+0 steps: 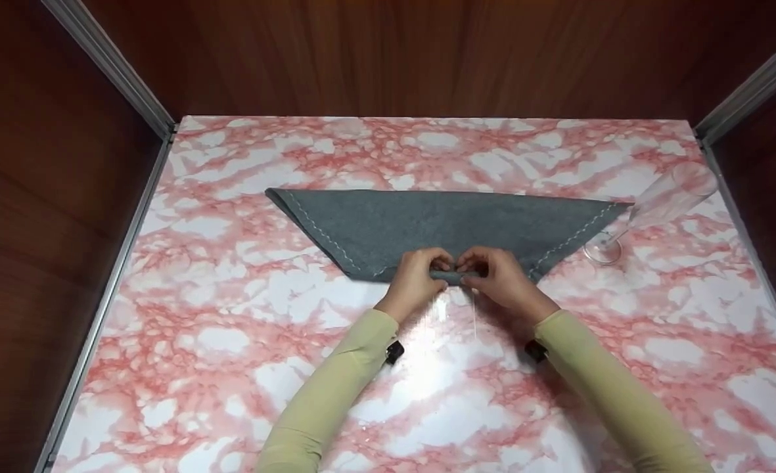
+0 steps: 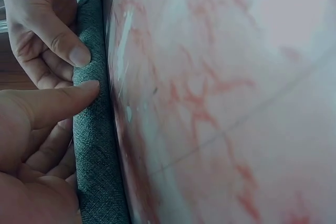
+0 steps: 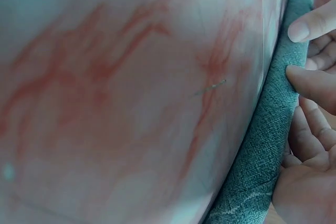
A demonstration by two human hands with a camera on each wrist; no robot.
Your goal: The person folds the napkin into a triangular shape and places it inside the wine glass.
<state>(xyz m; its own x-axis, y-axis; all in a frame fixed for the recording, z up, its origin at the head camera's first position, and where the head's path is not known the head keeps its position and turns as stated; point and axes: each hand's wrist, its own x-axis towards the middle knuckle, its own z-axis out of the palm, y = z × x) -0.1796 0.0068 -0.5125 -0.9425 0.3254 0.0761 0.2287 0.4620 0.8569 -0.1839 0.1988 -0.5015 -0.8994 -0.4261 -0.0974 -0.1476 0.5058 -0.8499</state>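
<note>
Both hands, left hand (image 1: 417, 276) and right hand (image 1: 498, 274), pinch the rolled near edge of a grey cloth (image 1: 440, 223) on a pink marbled bench (image 1: 230, 341), fingers curled around it; a glass (image 1: 650, 210) lies beside the cloth's right corner.

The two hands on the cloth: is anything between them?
Only the cloth's rolled edge. In the head view the left hand and right hand pinch it, thumbs nearly touching.

The person is wearing long, close-fitting pale yellow-green sleeves (image 1: 342, 387), with a small black clip-like device (image 1: 394, 351) sitting at each wrist.
</note>
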